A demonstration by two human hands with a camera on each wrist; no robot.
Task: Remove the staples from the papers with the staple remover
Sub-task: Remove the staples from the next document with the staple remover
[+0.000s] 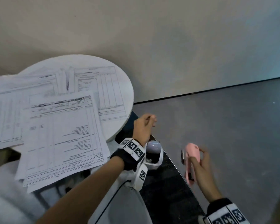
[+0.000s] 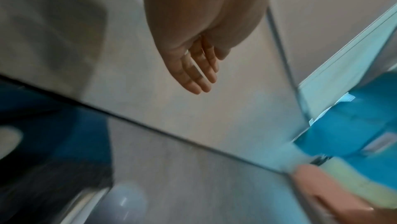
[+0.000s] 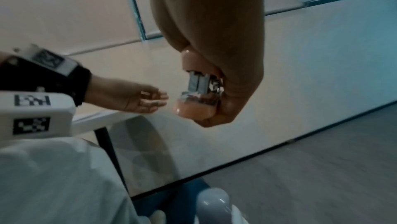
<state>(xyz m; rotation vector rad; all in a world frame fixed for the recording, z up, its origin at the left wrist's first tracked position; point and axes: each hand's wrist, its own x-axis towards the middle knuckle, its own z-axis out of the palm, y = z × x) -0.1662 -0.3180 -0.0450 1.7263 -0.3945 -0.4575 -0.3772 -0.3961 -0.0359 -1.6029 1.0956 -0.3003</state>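
Several printed papers (image 1: 60, 126) lie spread over the round white table (image 1: 118, 88), the nearest sheets hanging over its front edge. My right hand (image 1: 199, 160) holds a pink staple remover (image 1: 191, 156) out over the floor, right of the table; its metal jaws (image 3: 203, 85) show in the right wrist view, fingers curled round the pink body (image 3: 194, 109). My left hand (image 1: 144, 125) hovers just past the table's right edge, fingers relaxed and straight (image 2: 197, 73), holding nothing. It also shows in the right wrist view as the left hand (image 3: 139, 98).
A small white bin with a grey lid (image 1: 153, 152) stands on the floor between my hands. A dark strip (image 1: 168, 183) runs beside it. Grey floor (image 1: 225, 123) and a pale wall (image 1: 168, 46) fill the right. My light trousers (image 1: 123, 204) are at the bottom.
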